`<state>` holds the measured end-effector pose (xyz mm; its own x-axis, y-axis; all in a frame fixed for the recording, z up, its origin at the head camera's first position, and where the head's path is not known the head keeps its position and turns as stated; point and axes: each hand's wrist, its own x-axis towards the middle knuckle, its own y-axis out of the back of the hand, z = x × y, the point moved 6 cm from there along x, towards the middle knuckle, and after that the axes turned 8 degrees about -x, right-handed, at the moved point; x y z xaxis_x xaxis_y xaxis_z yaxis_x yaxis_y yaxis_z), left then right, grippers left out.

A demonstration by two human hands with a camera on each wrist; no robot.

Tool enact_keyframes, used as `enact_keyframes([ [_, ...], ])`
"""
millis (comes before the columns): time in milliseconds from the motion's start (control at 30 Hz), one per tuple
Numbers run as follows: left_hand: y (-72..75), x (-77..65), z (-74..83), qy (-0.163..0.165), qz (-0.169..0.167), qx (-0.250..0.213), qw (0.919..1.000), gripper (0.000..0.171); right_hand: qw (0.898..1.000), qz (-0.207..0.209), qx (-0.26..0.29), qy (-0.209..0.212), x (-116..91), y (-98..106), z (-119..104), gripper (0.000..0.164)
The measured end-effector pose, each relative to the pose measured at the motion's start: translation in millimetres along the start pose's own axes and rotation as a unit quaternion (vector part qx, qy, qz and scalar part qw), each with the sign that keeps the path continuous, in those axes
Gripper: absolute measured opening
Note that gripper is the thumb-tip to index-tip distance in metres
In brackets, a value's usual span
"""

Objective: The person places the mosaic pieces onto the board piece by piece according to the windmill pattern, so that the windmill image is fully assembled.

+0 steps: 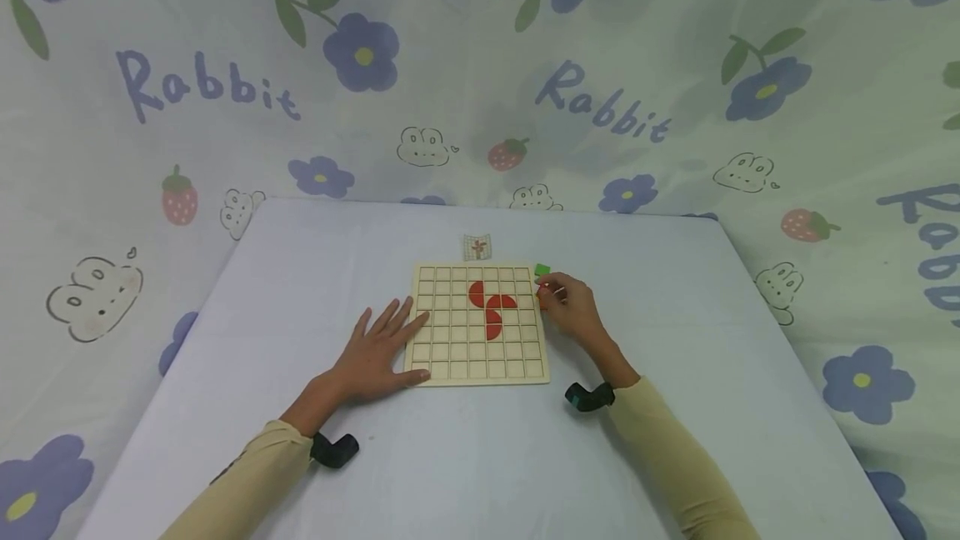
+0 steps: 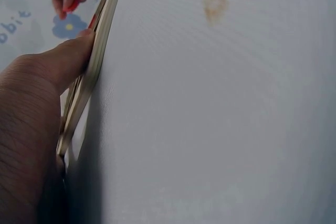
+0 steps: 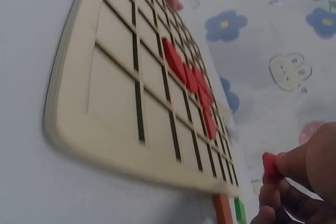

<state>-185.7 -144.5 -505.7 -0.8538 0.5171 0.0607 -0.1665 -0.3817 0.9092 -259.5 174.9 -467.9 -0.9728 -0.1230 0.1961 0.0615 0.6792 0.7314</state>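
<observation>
A square wooden grid board point(image 1: 450, 354) lies on the table with several red quarter-round pieces point(image 1: 493, 325) set in its cells, right of the middle. My left hand point(image 1: 372, 359) rests on the board's left edge, fingers spread and thumb near the front corner. Just past the right edge, my right hand point(image 1: 572, 308) pinches a small red piece point(image 3: 271, 166) between thumb and fingers. That piece is held off the board, and its full shape is partly covered by the fingers. Close to this hand are a green block point(image 1: 542, 270) and an orange block point(image 3: 222, 209).
Behind the board lies a small card point(image 1: 477, 247) printed with a grid and a red figure. A white cloth covers the table point(image 1: 450, 465), and a flower-patterned curtain point(image 1: 450, 107) hangs behind it. Each wrist carries a black camera.
</observation>
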Motion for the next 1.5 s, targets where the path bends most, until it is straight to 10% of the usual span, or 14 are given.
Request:
enact_keyframes([
  [567,-3.8,2.6,-2.1,0.001,0.007,-0.006,1.0000,0.095,0.995,-0.050,0.082,0.020,3.8,-43.4,-39.7,0.012],
  [1033,-1.1,0.9,1.4,0.001,0.003,-0.006,1.0000,0.093,0.996,-0.051,-0.008,0.078,7.6,-74.9,-58.7,0.009],
  [1500,-1.6,0.9,0.9,-0.002,0.004,-0.003,1.0000,0.093,0.971,-0.043,-0.152,0.180,1.4,-73.6,-72.0,0.011],
])
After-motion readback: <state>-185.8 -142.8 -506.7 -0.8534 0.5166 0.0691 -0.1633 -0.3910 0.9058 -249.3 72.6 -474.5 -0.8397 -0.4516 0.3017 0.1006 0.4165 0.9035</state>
